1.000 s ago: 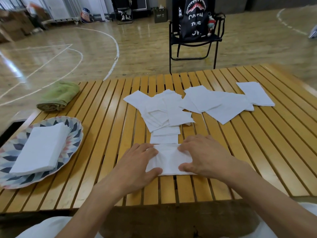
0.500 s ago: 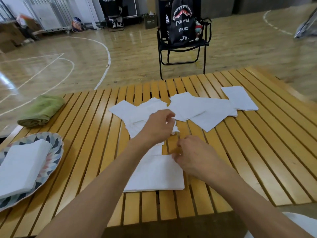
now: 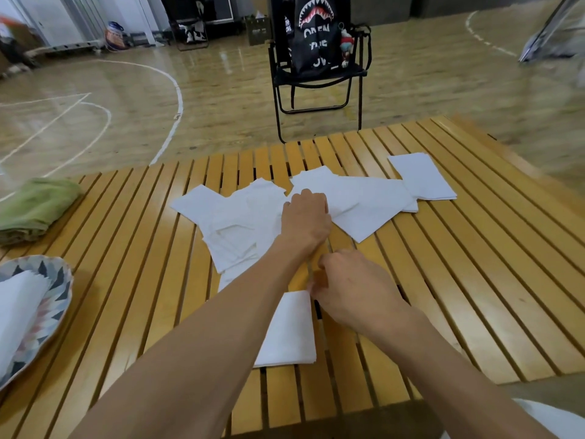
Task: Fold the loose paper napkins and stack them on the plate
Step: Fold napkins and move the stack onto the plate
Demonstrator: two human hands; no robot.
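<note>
The folded napkin (image 3: 289,331) lies flat on the slatted table (image 3: 474,296) in the lower centre of the frame, partly under the left forearm. A second ago both hands lay pressed flat on it, smoothing the crease; now they have come off its middle, which suggests that fold is finished, though the napkin has not yet gone to the plate. The right hand (image 3: 351,289) sits at its upper right corner with the fingers curled under; they seem to touch or pinch the edge, but the fingertips are hidden, so I cannot tell whether it really holds the paper. The left hand (image 3: 305,221) has reached up to the centre of the frame and rests on the loose napkins (image 3: 240,223), fingers bent down onto a sheet where the two heaps meet; whether it pinches that sheet or only presses it I cannot tell. My reading is that the next napkin is being picked before the finished one is stacked, so two steps overlap. A further spread of sheets (image 3: 367,207) runs right of the hand, with a neat small pile (image 3: 422,177) at upper right. The plate (image 3: 58,299), at the left edge, already carries a stack of folded napkins (image 3: 15,315). A rolled green towel (image 3: 34,207) lies above it, and a black chair with a bag (image 3: 316,36) stands beyond the table.
</note>
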